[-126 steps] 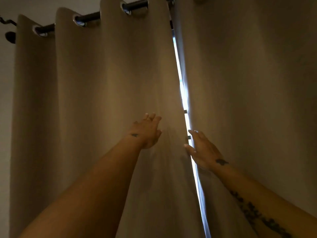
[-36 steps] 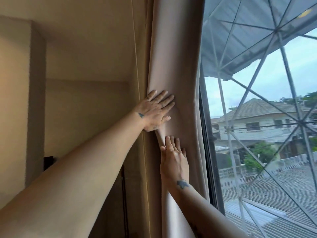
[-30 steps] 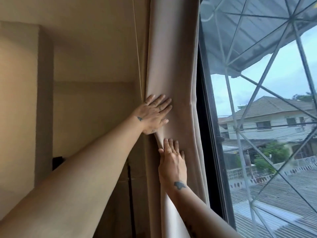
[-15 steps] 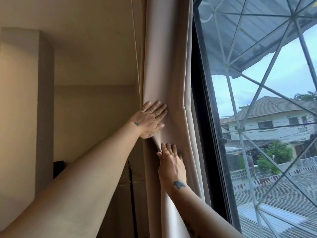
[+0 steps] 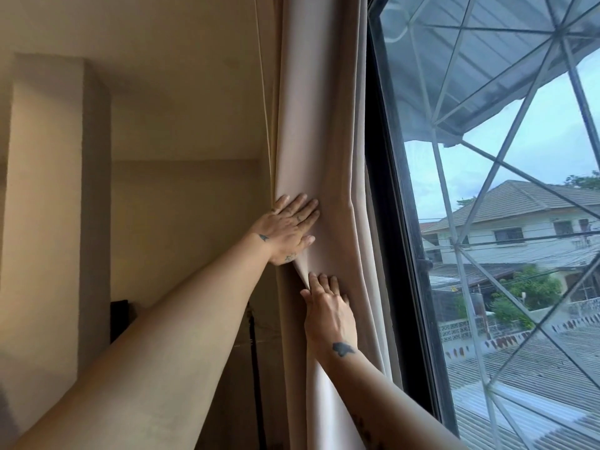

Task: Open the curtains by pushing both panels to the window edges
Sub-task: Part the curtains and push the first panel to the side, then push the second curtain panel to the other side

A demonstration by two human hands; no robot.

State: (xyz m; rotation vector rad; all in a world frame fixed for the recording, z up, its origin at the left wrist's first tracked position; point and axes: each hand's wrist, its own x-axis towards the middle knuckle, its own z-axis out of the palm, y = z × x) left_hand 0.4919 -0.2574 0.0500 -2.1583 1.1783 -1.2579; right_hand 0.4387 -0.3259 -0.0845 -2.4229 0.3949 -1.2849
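One curtain panel (image 5: 319,157) was seen gathered into a narrow bunch at the left edge of the window, between the wall (image 5: 181,125) and the dark window frame (image 5: 394,254). Both hands were laid on it. The left hand (image 5: 287,230) was pressed flat against the upper folds, fingers spread wide and nothing gripped. The right hand (image 5: 329,311) was set just below it, fingers extended and close together, flat on the fabric; no pinch could be made out. A fold of cloth was caught between the two hands.

Step in hand, as judged: final compaction of the left panel against the window edge. The glass (image 5: 503,222) beside it was fully uncovered, so this panel was judged essentially done.

Next move, as judged: both hands would be lifted off and the other panel attended to. Its position could not be told, as it lay outside the view.

Count: curtain panels in view, one; hands, two, both in contact with the panel; a thin pale cord (image 5: 263,92) hanging along the wall beside the panel, one; window frames, one.
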